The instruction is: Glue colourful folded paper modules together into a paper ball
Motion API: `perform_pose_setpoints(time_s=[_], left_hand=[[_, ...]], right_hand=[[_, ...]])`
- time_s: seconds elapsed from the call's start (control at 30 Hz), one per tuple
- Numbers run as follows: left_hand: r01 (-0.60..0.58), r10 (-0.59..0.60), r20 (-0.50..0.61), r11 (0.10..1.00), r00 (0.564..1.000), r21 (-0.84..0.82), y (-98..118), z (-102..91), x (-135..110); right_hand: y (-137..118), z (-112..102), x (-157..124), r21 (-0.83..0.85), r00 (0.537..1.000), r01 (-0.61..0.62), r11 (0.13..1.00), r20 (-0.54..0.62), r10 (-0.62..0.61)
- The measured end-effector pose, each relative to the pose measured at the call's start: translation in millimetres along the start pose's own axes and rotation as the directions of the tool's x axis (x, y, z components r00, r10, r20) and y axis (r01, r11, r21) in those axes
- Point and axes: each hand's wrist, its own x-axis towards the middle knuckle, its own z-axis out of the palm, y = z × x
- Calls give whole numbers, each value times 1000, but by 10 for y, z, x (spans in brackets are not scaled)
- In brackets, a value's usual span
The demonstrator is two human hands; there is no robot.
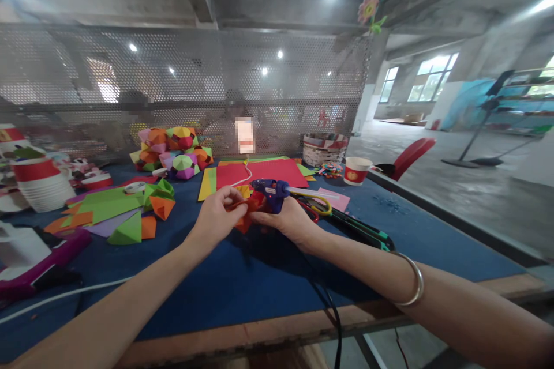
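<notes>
The left hand [220, 213] has its fingers pinched on the folded orange paper [243, 222], held just above the middle of the bench [186, 305], while the right hand [295, 223] has its fingers wrapped round the glue gun [272, 195], its thumb reaching to the paper's near side. The nozzle points left, close to the pinching fingertips, so a burn looks the likeliest mishap: a slip of either wrist, or glue spreading through a fold, could bring heat onto skin. Whether any glue is out cannot be told; the fingers hide much of the paper. Pinching too hard might crease the thin folds, and too loose a hold could let the edges slide and set crooked. A black cord [336, 314] drops over the near edge below the right hand; if it is the gun's, a snag there could jerk the nozzle aside. The glue stick [312, 192] juts far out of the gun's back, over the scissors [321, 206], and could catch on them if the gun is lowered. Drips might also mark the red sheet [268, 174] lying just behind, or stick to it and spoil its flat surface.
</notes>
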Motion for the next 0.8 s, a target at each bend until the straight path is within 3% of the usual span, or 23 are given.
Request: perform_pose_setpoints(time_s=[0.27, 0.4, 0.53, 0.8], left_hand=[[-41, 40, -32, 999, 999, -35, -66, 51, 9], [-11, 10, -19, 998, 1000, -54, -79, 55, 8], [44, -29, 97, 988, 995, -147, -65, 55, -3], [46, -17, 216, 991, 976, -127, -135, 62, 21]], right_hand=[[65, -3, 40, -69, 1000, 17, 997, -1, -17], [66, -30, 48, -295, 991, 24, 955, -121, -62], [21, -58, 30, -449, 967, 87, 890, -176, -183], [3, -38, 17, -494, 952, 131, 859, -180, -249]])
